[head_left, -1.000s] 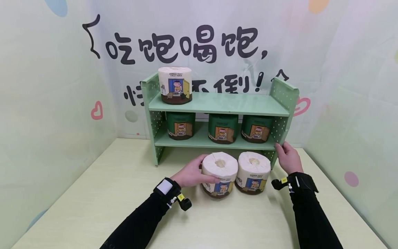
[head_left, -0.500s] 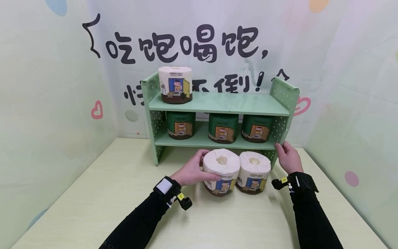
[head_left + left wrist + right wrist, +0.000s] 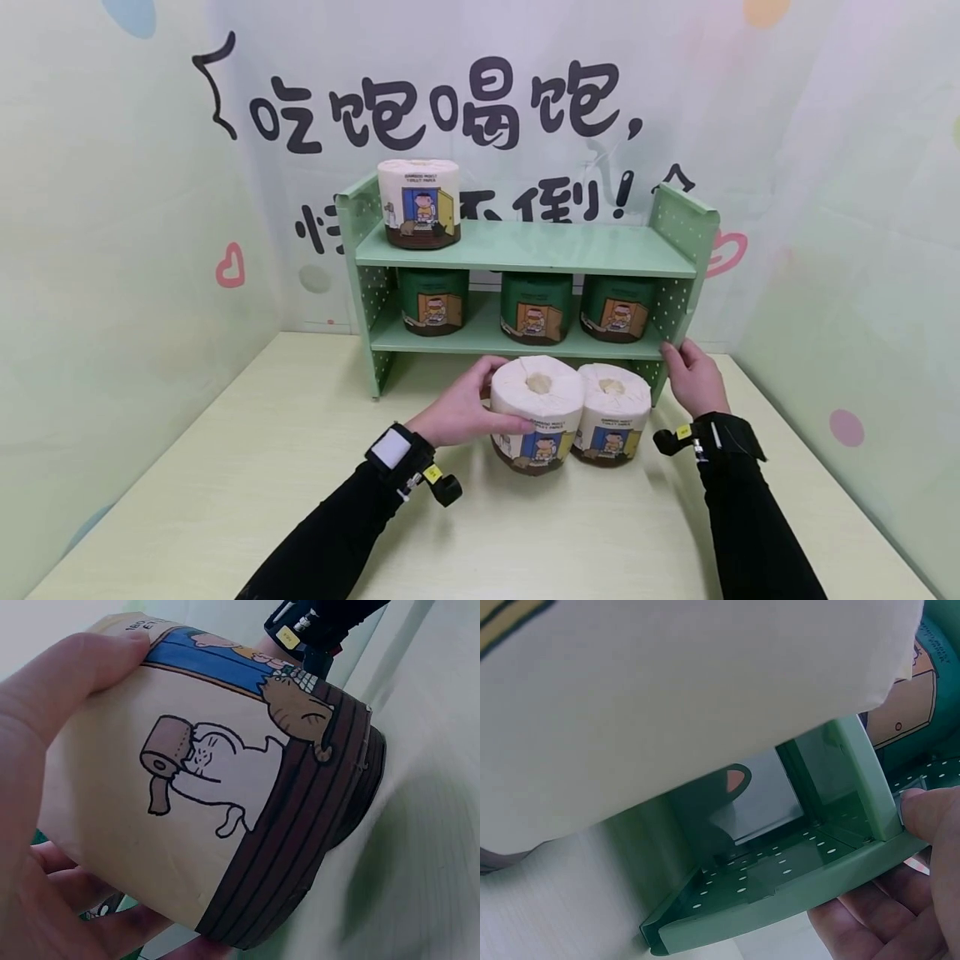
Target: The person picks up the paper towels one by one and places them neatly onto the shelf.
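Note:
My left hand [image 3: 467,410] grips a white-wrapped toilet paper roll [image 3: 534,398], thumb across its front and the other fingers behind. Up close in the left wrist view, a printed white cat and a brown band show on that roll [image 3: 150,847]. A matching toilet paper roll [image 3: 613,404] stands on the table just to its right, partly overlapped by it. With thumb and fingers, my right hand [image 3: 696,382] holds the right side panel of a green two-tier shelf [image 3: 555,250]. The right wrist view shows the thumb on the inside of the perforated panel [image 3: 780,907], other fingers outside.
One white toilet paper roll [image 3: 420,204] stands at the left of the top tier. Three green-wrapped rolls, including the middle one [image 3: 536,300], line the lower tier. Behind the table [image 3: 262,467] is a printed backdrop [image 3: 480,33] with side walls.
The roll in my left hand has risen a little and shifted slightly right, now overlapping its neighbour more. My right hand keeps its hold on the shelf panel.

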A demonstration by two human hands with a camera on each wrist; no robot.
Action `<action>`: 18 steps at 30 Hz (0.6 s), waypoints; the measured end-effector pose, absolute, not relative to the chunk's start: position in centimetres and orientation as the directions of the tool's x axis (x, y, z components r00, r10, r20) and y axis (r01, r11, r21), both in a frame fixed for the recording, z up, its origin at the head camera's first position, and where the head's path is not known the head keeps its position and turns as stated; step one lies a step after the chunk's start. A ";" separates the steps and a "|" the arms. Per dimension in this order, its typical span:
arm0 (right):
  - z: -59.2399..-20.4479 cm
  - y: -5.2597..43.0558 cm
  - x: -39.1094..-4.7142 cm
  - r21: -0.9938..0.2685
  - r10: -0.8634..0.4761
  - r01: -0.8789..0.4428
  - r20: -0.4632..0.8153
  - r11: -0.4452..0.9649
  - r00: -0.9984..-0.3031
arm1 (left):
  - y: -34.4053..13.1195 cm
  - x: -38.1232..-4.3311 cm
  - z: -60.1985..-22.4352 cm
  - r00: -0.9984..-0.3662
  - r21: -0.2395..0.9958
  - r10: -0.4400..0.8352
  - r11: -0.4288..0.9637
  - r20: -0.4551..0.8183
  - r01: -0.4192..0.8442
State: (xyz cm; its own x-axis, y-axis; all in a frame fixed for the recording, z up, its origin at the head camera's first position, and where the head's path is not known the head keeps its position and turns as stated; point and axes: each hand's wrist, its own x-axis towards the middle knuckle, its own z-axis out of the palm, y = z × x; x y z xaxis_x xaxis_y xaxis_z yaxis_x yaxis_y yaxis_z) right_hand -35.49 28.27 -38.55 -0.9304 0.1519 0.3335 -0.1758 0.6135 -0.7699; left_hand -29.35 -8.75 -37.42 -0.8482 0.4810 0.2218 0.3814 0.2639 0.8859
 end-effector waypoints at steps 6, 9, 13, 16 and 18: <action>-38.6 28.3 -35.6 -0.770 0.152 -0.178 0.336 0.613 -0.929 | -9.0 -29.1 -36.7 -0.847 0.875 0.474 0.270 0.242 0.401; -38.6 28.3 -35.6 -0.768 0.155 -0.179 0.340 0.615 -0.928 | -9.3 -28.9 -36.1 -0.846 0.870 0.467 0.266 0.259 0.414; -38.6 28.2 -35.7 -0.766 0.154 -0.184 0.346 0.616 -0.926 | -9.7 -28.8 -35.1 -0.834 0.865 0.468 0.241 0.293 0.440; -38.6 28.2 -35.6 -0.762 0.150 -0.187 0.349 0.620 -0.925 | -10.1 -28.7 -34.2 -0.824 0.865 0.473 0.218 0.312 0.452; -38.5 28.2 -35.5 -0.760 0.150 -0.186 0.350 0.623 -0.925 | -10.2 -28.8 -33.6 -0.821 0.868 0.475 0.204 0.316 0.452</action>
State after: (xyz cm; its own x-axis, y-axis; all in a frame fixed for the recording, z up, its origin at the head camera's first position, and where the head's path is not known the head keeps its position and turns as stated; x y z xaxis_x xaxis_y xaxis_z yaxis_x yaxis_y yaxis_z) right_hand -35.51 28.20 -38.52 -0.9248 0.1504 0.3495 -0.1858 0.6231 -0.7598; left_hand -28.75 -10.25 -33.57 -0.8215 0.4749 0.3157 0.4518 0.2041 0.8684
